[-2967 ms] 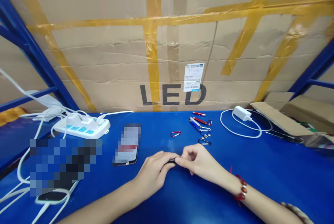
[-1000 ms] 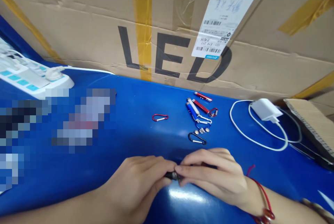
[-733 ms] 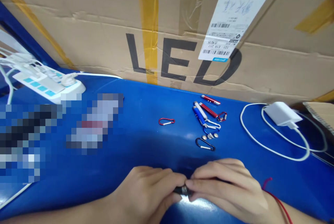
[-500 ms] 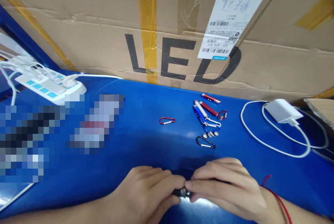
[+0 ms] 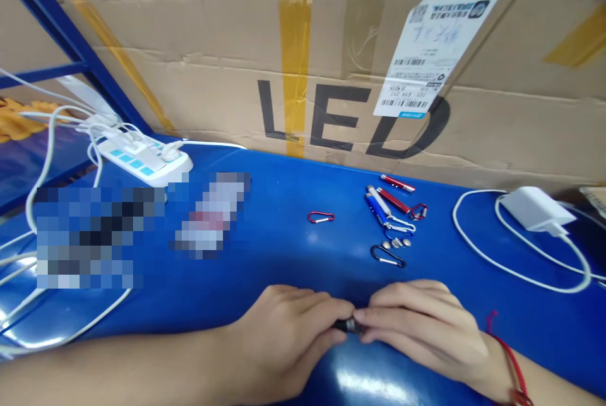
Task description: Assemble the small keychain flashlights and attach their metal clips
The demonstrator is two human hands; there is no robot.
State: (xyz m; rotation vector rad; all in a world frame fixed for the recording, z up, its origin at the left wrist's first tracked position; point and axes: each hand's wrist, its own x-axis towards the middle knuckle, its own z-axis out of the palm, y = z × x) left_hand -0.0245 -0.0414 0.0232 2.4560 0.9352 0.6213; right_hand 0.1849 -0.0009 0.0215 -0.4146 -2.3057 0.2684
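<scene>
Between both hands, low in the middle of the head view, is a small black mini flashlight [image 5: 349,325] with a silvery section showing. My left hand [image 5: 296,333] pinches its left end, and my right hand [image 5: 421,330] has thumb and fingers closed on the right end; both mostly cover it. Just beyond lie a black carabiner [image 5: 389,257] and several button cells [image 5: 396,243]. Behind these rest a blue mini flashlight [image 5: 376,208], a silver one [image 5: 380,201] and a red one [image 5: 394,200], with carabiners attached. Another red flashlight [image 5: 398,183] and a loose red carabiner [image 5: 320,217] lie apart.
A large cardboard box [image 5: 189,65] marked LED stands along the back of the blue table [image 5: 279,254]. At right is a white charger [image 5: 537,209] with a looped cable. A power strip [image 5: 146,160] with plugs and cables sits at left, near blurred-out items [image 5: 213,213].
The view has shifted left, so the table items appear farther right. Both hands still grip the black flashlight, held end to end; less of its metal section shows now.
</scene>
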